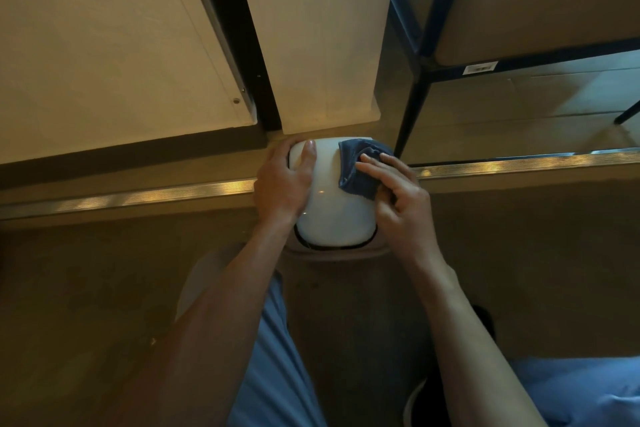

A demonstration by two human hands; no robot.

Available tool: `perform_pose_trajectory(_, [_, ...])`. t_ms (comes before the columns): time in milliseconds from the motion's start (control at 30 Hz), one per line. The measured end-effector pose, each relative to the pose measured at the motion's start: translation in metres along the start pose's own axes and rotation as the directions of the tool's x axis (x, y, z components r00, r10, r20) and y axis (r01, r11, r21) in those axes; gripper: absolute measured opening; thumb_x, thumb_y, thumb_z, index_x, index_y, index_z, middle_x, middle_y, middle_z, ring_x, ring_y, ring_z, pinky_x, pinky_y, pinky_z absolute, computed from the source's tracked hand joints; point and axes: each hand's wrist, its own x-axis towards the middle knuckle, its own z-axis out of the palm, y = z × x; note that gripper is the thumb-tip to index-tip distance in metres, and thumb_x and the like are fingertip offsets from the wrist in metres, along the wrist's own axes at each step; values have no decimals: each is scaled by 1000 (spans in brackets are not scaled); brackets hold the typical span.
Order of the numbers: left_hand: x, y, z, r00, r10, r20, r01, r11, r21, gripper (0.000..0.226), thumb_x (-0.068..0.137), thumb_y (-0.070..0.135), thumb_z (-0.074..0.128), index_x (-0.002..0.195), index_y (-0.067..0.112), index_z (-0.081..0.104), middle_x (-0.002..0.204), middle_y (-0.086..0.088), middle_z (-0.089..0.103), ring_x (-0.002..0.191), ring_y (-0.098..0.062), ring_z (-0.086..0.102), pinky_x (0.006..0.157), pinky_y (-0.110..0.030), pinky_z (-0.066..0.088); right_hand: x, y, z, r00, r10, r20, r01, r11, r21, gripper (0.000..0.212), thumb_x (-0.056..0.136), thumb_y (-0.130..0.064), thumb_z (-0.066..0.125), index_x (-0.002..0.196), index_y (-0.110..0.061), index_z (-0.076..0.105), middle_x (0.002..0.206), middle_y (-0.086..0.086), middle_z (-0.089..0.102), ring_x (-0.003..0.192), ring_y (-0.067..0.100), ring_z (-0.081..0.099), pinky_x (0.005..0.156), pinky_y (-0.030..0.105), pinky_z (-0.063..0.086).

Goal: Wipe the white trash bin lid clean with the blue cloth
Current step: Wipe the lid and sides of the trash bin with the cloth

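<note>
The white trash bin lid [332, 218], rounded and glossy, faces up in the middle of the head view, with the bin's body hidden below it. My left hand [284, 184] grips the lid's left edge, thumb resting on top near the far corner. A crumpled blue cloth [356, 168] lies on the lid's far right part. My right hand [394, 198] presses the cloth against the lid with its fingers spread over it.
The bin stands against a pale wall panel [325, 45] and a dark vertical frame [239, 35]. A metal floor strip [156, 196] runs left to right behind it. A dark-legged chair [415, 97] stands close on the right. My knees in blue fabric [277, 357] are below.
</note>
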Motion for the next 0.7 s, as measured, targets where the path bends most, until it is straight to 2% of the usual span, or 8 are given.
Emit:
perform_pose_trajectory(67, [0, 0, 0, 1000, -1, 3, 1, 1000, -8, 38, 98, 66, 48, 121, 39, 61, 109, 11, 65, 91, -5, 62, 67, -26, 46, 8, 7, -4, 996, -87, 12, 88, 991, -103, 40, 98, 6, 54, 132, -11, 67, 140, -1, 62, 142, 15, 41, 116, 35, 41])
perform_pose_trajectory(133, [-1, 1, 1, 1000, 3, -9, -3, 1000, -2, 38, 98, 67, 47, 121, 40, 61, 110, 12, 64, 91, -3, 61, 67, -25, 45, 13, 14, -4, 992, -119, 39, 123, 985, -125, 38, 100, 0, 57, 135, -12, 64, 143, -3, 58, 145, 18, 37, 118, 34, 38])
perform_pose_trajectory(233, [-2, 1, 1, 999, 20, -27, -19, 1000, 6, 36, 98, 66, 46, 119, 41, 61, 108, 13, 64, 91, -3, 62, 71, -29, 51, 25, 20, -2, 993, -69, 99, 82, 987, -137, 37, 105, -15, 54, 141, -20, 59, 150, -10, 50, 150, 15, 28, 121, 36, 28])
perform_pose_trajectory(400, [-1, 1, 0, 1000, 17, -12, -17, 1000, 26, 41, 98, 68, 45, 122, 38, 60, 111, 12, 64, 95, -7, 62, 76, -32, 55, 62, 20, 2, 981, 38, 190, 10, 969, -247, 38, 109, -39, 40, 142, -29, 57, 148, -9, 51, 139, 17, 38, 113, 38, 33])
perform_pose_trajectory(533, [0, 3, 0, 1000, 12, -16, -11, 1000, 18, 45, 96, 68, 44, 123, 37, 61, 114, 10, 64, 98, -11, 63, 76, -33, 54, 83, 15, 3, 957, 182, 227, -153, 978, -140, 45, 106, -56, 36, 128, -30, 65, 130, -7, 59, 121, 21, 53, 103, 49, 44])
perform_pose_trajectory(633, [-1, 4, 1, 1000, -3, -12, 4, 1000, 22, 42, 98, 67, 46, 123, 36, 60, 115, 9, 64, 99, -13, 62, 80, -37, 56, 89, 14, 5, 940, 272, 204, -279, 960, 4, 37, 104, -59, 39, 114, -34, 65, 111, -10, 62, 105, 14, 60, 98, 47, 50])
perform_pose_trajectory(700, [-2, 4, 1, 1000, -15, -9, 15, 1000, 18, 40, 99, 65, 47, 123, 36, 60, 115, 8, 63, 100, -13, 62, 81, -39, 57, 89, 16, 7, 926, 338, 171, -351, 935, 52, 38, 105, -58, 38, 112, -32, 64, 106, -4, 65, 100, 17, 63, 94, 44, 52])
